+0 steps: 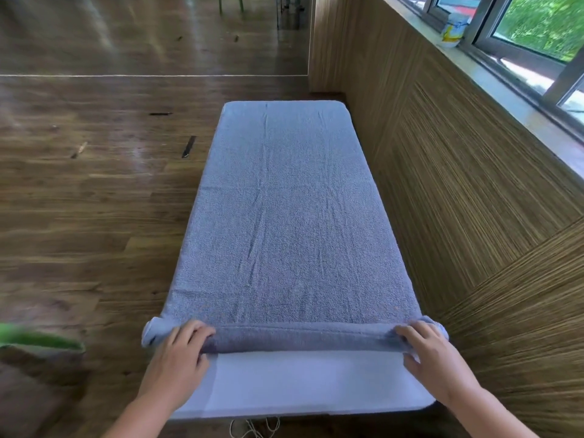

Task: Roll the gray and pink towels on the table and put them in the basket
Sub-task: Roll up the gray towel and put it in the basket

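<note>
Your gray terry towel (284,216) lies flat along the narrow white surface (300,384), stretching from the near end out toward 12 o'clock and covering all but a bare strip closest to you. The near edge of the towel is wound into a low, tight roll (303,338) that lies crosswise, its ends reaching slightly past both long edges of the surface.

Your left hand (180,355) sits on the roll at about 7 o'clock, its fingers (196,330) curled over the top of it and holding the cloth. Your right hand (436,358) mirrors it at about 5 o'clock, its fingers curved over the other end of the roll and gripping it too. Both wrists rest low above the bare strip.

At 8 o'clock, on the dark wooden plank floor (94,184), there is a blurred green-rimmed object (38,338); you cannot tell what it is. A wood-grain panelled wall (474,184) runs along the surface from 1 to 4 o'clock, with a window (537,26) above it and a white-and-yellow container (452,31) on the sill at 1 o'clock. Thin pale cords (252,428) hang below the near edge at 6 o'clock.
</note>
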Motion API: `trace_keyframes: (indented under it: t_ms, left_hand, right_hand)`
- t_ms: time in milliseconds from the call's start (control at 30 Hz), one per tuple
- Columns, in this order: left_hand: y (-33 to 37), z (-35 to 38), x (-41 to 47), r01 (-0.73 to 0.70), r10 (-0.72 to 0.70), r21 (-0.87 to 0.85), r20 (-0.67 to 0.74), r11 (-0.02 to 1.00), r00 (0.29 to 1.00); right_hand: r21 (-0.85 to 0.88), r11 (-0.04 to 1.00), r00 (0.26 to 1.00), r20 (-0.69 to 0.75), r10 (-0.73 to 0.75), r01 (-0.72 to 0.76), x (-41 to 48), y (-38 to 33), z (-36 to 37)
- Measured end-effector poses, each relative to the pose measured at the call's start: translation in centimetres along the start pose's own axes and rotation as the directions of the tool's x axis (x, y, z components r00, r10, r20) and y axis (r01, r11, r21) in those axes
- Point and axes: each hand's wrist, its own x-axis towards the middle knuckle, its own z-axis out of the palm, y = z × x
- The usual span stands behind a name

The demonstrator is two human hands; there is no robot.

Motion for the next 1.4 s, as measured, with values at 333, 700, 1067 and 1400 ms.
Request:
trace_keyframes:
  t_ms: [333,700,1067,1400]
  left_hand:
    - [-1.4,-0.5,0.8,0.042,-0.042,0.105,0.000,0.994,0.999]
    - [-2.8,-1.8,3.1,0.169,-0.171,-0.044,-0.038,0.985,0.985]
    - [-3.7,-2.1,1.8,0.080,-0.090,0.127,0.073,0.989,0.993]
    - [-3.0,-2.6,2.8,0.207,-0.208,0.048,0.014,0.977,0.978]
  right_hand:
    - [-0.169,0.985,0.988,0.156,-0.009,0.036,2.1,-0.7,-1.8]
    - [-0.080,0.983,0.982,0.074,0.174,-0.168,4.0,0.3,-2.0]
    - [-0.193,0.978,0.997,0.041,-0.068,0.075,2.5,2.0,-1.3]
    - [-0.094,0.990,0.984,0.132,0.121,-0.109,5.3,0.6,-2.7]
